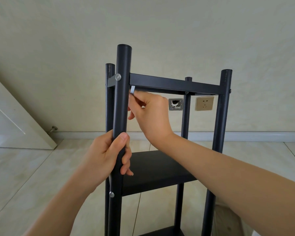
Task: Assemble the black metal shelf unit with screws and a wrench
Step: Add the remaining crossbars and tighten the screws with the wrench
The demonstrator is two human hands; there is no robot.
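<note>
Now my left hand grips the stiff, smooth pole mid-frame while my right hand pinches the wrench.

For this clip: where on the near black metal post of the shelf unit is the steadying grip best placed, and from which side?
Mid-post, on the bare round stretch of the near black metal post between the two silver screw heads, coming from the left. The left hand wraps it there, leaving the right hand free with the small silver wrench under the top shelf.
</note>
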